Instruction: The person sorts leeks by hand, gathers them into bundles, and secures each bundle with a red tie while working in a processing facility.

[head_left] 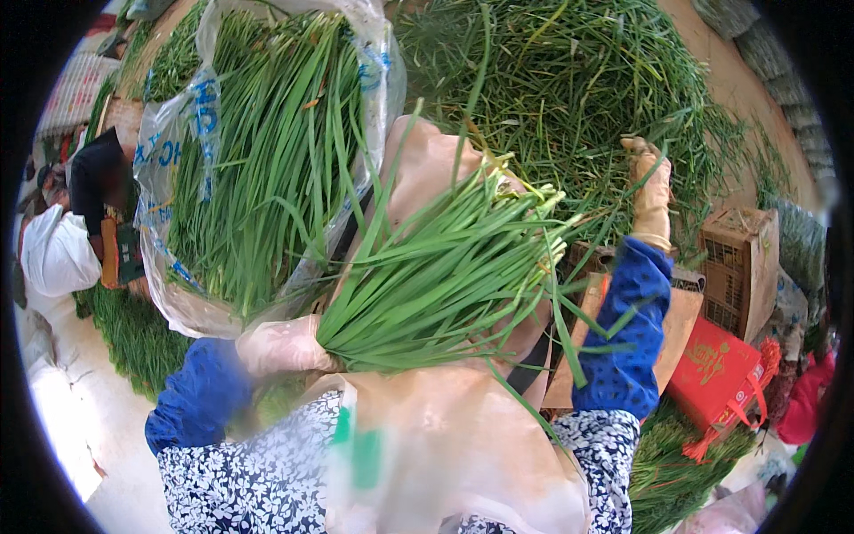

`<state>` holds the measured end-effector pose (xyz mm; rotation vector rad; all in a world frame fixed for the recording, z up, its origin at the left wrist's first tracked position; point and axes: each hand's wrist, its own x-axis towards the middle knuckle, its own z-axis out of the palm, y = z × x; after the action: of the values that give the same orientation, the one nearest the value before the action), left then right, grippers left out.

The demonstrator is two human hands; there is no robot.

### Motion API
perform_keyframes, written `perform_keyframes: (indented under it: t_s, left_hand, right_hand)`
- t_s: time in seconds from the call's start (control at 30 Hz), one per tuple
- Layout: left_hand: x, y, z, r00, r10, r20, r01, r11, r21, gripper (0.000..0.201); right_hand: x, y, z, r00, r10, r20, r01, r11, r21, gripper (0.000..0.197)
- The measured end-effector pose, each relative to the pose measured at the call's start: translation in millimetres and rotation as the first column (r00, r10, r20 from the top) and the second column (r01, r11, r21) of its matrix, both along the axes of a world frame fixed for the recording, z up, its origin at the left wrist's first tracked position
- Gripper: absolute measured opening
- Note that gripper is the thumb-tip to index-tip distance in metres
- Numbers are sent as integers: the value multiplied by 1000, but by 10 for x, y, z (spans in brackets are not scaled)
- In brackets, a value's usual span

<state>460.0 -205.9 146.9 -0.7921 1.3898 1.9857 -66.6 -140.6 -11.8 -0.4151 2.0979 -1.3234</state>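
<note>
My left hand (286,345), in a pale glove, is closed round the leafy end of a bunch of garlic chives (436,267). The bunch fans out to the upper right across my lap, with its pale cut ends at the right. My right hand (651,191), also gloved, reaches forward to the edge of a large heap of loose green blades (569,98). Its fingers look bent together, and a green blade crosses the hand; what they grip is not clear. At the left, a clear plastic bag (165,214) holds many long chives (267,169) laid lengthwise.
Right of my arm stand a brown crate (738,267) and a red gift box (716,369). More chives lie at the lower right (685,463) and left (133,334). A white sack (58,251) sits at the far left. An apron (445,436) covers my front.
</note>
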Motion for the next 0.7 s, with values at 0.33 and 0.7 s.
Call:
perform_keyframes:
  t_s: [0.33,0.7]
  left_hand:
    - [5,-67,-57,978,-155,137,156,988,3,49]
    - [274,154,-240,998,-20,-65,13,993,-114,10]
  right_hand:
    - [2085,-505,842,215,726,-653,-753,549,363,41]
    - [1059,-1034,752,576,786,-226,-578,587,566,68]
